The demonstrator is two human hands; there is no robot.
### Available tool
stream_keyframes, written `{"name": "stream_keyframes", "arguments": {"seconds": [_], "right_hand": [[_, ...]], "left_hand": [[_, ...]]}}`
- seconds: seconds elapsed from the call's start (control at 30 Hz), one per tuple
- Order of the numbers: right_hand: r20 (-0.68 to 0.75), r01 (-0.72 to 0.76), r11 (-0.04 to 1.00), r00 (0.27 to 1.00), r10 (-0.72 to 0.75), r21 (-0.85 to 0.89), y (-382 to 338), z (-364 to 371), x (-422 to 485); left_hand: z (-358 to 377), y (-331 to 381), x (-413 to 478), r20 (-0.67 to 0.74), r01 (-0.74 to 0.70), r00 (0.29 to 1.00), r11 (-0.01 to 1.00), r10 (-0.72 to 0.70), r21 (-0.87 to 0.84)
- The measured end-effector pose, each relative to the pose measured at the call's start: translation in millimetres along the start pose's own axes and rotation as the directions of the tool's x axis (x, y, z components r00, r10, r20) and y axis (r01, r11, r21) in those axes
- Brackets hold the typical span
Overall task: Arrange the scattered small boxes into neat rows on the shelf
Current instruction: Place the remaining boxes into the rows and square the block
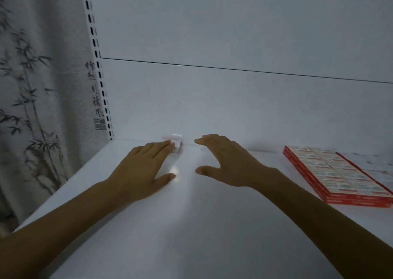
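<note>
Red-edged small boxes [338, 173] in flat touching rows, white shelf [191, 225]

Red-edged boxes [338, 174] on white shelf [191, 225]

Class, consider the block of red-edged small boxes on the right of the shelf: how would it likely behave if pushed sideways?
The red-edged boxes lie flat and low, so tipping or rolling seems unlikely. The white shelf looks smooth and glossy, so they would probably slide easily. Being separate boxes packed together, the rows may well shear apart.

shelf [191, 225]: smooth, glossy white | boxes [331, 172]: printed card, red edges | wall covering [42, 87]: rough, matt
</note>
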State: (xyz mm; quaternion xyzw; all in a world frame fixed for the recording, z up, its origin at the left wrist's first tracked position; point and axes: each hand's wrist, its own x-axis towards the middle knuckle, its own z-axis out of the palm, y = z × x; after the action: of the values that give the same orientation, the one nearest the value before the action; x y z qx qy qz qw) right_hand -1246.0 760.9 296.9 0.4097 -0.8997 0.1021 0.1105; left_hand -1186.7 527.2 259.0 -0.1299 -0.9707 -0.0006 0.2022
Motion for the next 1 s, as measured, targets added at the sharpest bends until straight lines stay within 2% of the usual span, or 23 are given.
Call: {"name": "stream_keyframes", "arguments": {"seconds": [0.1, 0.23, 0.37, 0.47, 0.6, 0.7, 0.8, 0.87, 0.93, 1.0], "right_hand": [[0.020, -0.043, 0.998, 0.999, 0.042, 0.043, -11, 11, 30], [0.063, -0.140, 0.987, 0.989, 0.135, 0.076, -14, 32, 62], [0.038, -0.195, 0.974, 0.981, 0.192, 0.115, -16, 55, 88], [0.018, -0.196, 0.977, 0.981, 0.195, 0.084, -20, 74, 100], [0.011, -0.223, 0.960, 0.974, 0.225, 0.167, -22, 82, 100], [-0.008, -0.170, 0.971, 0.985, 0.174, 0.167, -30, 72, 85], [-0.035, -0.065, 0.982, 0.997, 0.072, 0.178, -43, 61, 51], [-0.071, -0.043, 0.972, 0.996, 0.061, 0.232, -46, 56, 35], [-0.086, -0.086, 0.947, 0.989, 0.118, 0.309, -45, 54, 30], [-0.027, -0.182, 0.927, 0.979, 0.202, 0.328, -43, 56, 29]], "left_hand": [[3, -22, -7, -0.011, 0.039, 0.999, 0.998, -0.040, -0.040], [11, -33, -8, -0.056, 0.088, 0.993, 0.979, -0.100, -0.183], [18, -33, -3, -0.106, 0.108, 0.984, 0.949, -0.145, -0.296], [23, -34, -2, -0.114, 0.130, 0.978, 0.943, -0.172, -0.307], [23, -37, -3, -0.060, 0.177, 0.976, 0.928, -0.208, -0.327], [22, -37, -3, -0.067, 0.182, 0.974, 0.920, -0.218, -0.346], [22, -36, -5, -0.040, 0.163, 0.981, 0.915, -0.191, -0.370], [23, -32, -5, 0.008, 0.122, 0.991, 0.909, -0.130, -0.398], [24, -28, -4, 0.045, 0.078, 0.997, 0.907, -0.066, -0.414], [26, -29, -4, 0.044, 0.057, 0.998, 0.902, -0.042, -0.428]]}}
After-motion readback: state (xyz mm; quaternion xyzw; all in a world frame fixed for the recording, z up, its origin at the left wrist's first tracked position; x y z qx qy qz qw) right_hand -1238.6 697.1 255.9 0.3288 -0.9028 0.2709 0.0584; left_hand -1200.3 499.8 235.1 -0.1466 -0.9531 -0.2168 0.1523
